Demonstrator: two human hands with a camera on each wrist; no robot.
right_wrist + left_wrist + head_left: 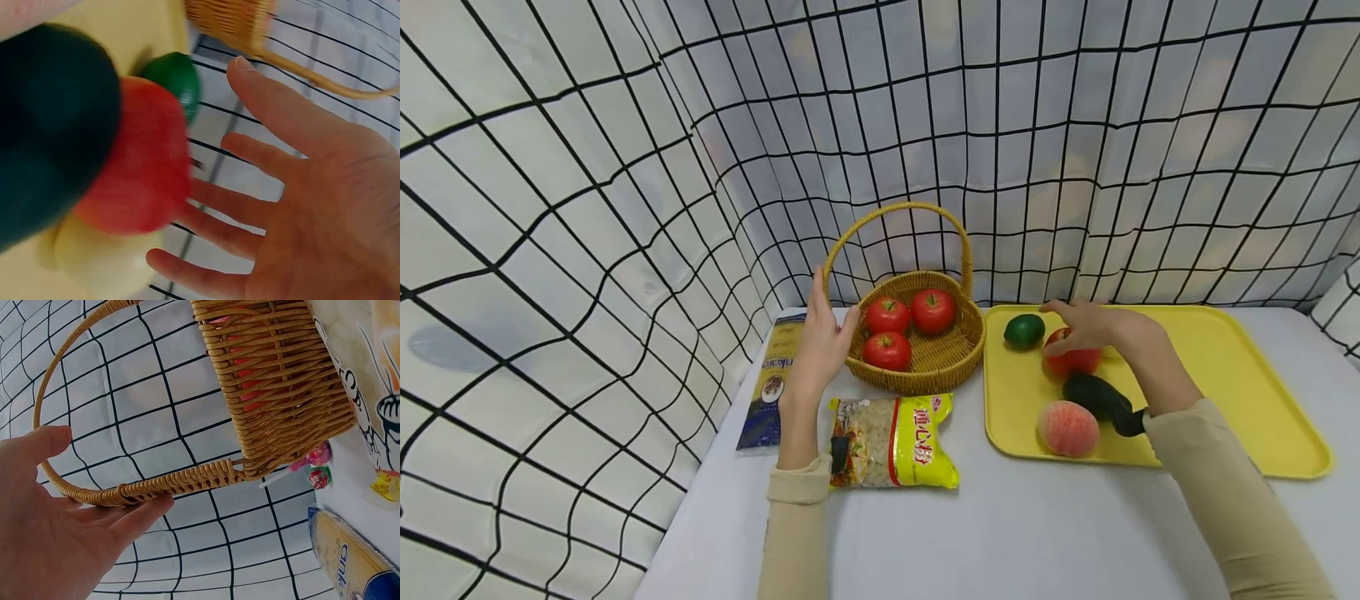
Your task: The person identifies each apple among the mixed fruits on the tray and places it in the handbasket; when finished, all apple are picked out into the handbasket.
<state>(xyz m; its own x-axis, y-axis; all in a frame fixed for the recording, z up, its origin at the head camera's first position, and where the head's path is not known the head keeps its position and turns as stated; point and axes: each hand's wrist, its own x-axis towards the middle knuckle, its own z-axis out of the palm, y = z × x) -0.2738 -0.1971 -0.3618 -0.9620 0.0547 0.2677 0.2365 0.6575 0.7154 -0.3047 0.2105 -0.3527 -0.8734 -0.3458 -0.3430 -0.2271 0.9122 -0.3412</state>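
Note:
My left hand (822,346) is at the left side of the wicker basket (951,358); its extended fingers touch the handle (181,481), thumb apart. Three tomatoes (889,352) lie inside the basket. My right hand (1086,323) hovers over a red apple (1078,362) on the yellow tray (1232,375). In the right wrist view its fingers are spread and hold nothing, with the fingertips close to the apple. Around the apple are a small green lime-like fruit (1024,331), a dark green oblong vegetable (1093,393) and a peach (1068,429). A pale yellow round thing (106,259) shows beside the apple.
A yellow bag of pasta (887,442) lies before the basket. A blue and yellow packet (767,404) is partly behind my left arm. Two wrapped sweets (319,465) lie near the basket. Black netting (925,125) over white cloth encloses the table's back and left.

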